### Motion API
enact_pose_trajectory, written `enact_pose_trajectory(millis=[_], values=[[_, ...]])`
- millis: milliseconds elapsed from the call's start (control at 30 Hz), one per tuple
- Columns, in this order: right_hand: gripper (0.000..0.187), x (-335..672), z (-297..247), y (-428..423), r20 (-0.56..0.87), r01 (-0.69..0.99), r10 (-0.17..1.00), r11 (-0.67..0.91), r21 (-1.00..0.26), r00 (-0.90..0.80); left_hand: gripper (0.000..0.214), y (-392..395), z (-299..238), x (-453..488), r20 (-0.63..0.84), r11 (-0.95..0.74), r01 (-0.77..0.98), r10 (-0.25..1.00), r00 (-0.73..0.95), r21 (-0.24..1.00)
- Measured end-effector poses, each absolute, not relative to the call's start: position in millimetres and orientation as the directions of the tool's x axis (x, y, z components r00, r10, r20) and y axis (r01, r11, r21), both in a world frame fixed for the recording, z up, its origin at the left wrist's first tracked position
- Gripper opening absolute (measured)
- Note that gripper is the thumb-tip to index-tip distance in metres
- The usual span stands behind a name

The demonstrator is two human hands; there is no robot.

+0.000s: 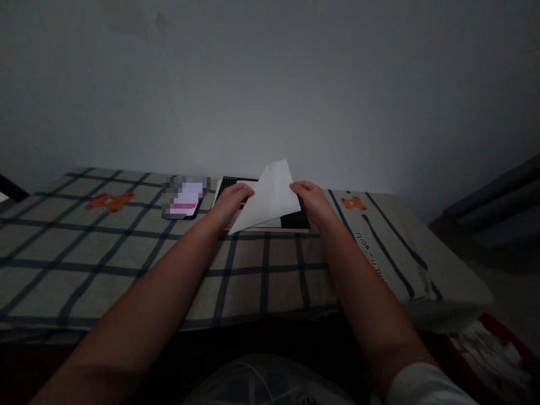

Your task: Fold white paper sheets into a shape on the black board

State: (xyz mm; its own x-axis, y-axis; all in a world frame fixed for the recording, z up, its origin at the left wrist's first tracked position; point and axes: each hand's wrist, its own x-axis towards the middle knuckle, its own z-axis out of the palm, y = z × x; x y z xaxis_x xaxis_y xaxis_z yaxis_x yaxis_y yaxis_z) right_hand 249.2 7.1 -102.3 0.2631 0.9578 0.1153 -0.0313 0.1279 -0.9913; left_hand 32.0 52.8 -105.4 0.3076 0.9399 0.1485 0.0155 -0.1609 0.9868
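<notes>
Over the notebook [292, 221], white paper [273, 194] slants lengthwise near-left to far-right; left hand [234, 201] and right hand [311, 199], nearly closed, pinch its edges

Probably a home, checked tablecloth [280, 270], printed bears [112, 203]

Room above paper [272, 196]; wall [270, 84] behind; phone [186, 197] left

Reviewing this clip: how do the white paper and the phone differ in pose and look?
The white paper is held tilted between the left hand and right hand; the phone lies on the checked cloth, untouched.
The paper is plain white, while the phone shows a pale screen with a pink band and a dark edge.
The paper looks larger in the picture than the phone.
Both are thin.
</notes>
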Motion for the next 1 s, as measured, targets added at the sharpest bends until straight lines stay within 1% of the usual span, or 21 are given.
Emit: enact_pose_trajectory(millis=[67, 133, 167, 233, 300, 367, 400, 467, 533, 700, 767, 900, 1000], values=[[0.023, 249, -101, 7, 0.135, -0.031, 0.952, 0.149, -0.988, 0.276, 0.014, 50, -103, 31, 0.116, -0.128, 0.004, 0.909, 0.400, 0.992], [0.026, 249, -100, 6, 0.156, -0.051, 0.951, 0.176, -0.983, 0.267, 0.015, 49, -102, 31, 0.118, -0.134, 0.007, 0.900, 0.419, 0.991], [0.029, 249, -100, 6, 0.168, -0.069, 0.951, 0.192, -0.979, 0.260, 0.014, 50, -102, 31, 0.133, -0.146, 0.002, 0.907, 0.399, 0.989], [0.035, 251, -98, 6, 0.168, -0.114, 0.953, 0.202, -0.973, 0.251, 0.013, 52, -102, 32, 0.179, -0.179, -0.029, 0.935, 0.305, 0.983], [0.044, 252, -97, 6, 0.127, -0.149, 0.962, 0.166, -0.975, 0.241, 0.014, 54, -102, 32, 0.222, -0.207, -0.096, 0.956, 0.190, 0.974], [0.049, 251, -96, 5, 0.075, -0.158, 0.978, 0.107, -0.982, 0.196, 0.017, 57, -103, 32, 0.231, -0.209, -0.173, 0.966, 0.119, 0.962], [0.048, 250, -97, 5, 0.056, -0.147, 0.985, 0.080, -0.986, 0.164, 0.020, 57, -103, 32, 0.224, -0.198, -0.205, 0.968, 0.111, 0.959], [0.039, 246, -98, 4, 0.038, -0.102, 0.994, 0.049, -0.994, 0.107, 0.023, 57, -103, 33, 0.207, -0.172, -0.235, 0.969, 0.135, 0.957], [0.030, 242, -100, 4, 0.058, -0.063, 0.994, 0.064, -0.996, 0.090, 0.023, 55, -104, 35, 0.198, -0.156, -0.231, 0.965, 0.172, 0.960], [0.017, 239, -98, 3, 0.127, -0.086, 0.982, 0.140, -0.986, 0.139, 0.019, 52, -106, 39, 0.199, -0.159, -0.189, 0.955, 0.219, 0.969], [0.018, 239, -97, 2, 0.132, -0.095, 0.980, 0.147, -0.985, 0.147, 0.016, 52, -106, 39, 0.192, -0.151, -0.186, 0.956, 0.224, 0.971], [0.024, 237, -97, 0, 0.180, -0.111, 0.981, 0.187, -0.976, 0.071, 0.013, 50, -105, 41, 0.173, -0.128, -0.205, 0.960, 0.219, 0.970], [0.029, 236, -98, 1, 0.231, -0.100, 0.970, 0.238, -0.966, 0.079, 0.017, 47, -104, 42, 0.164, -0.098, -0.236, 0.945, 0.282, 0.967]])
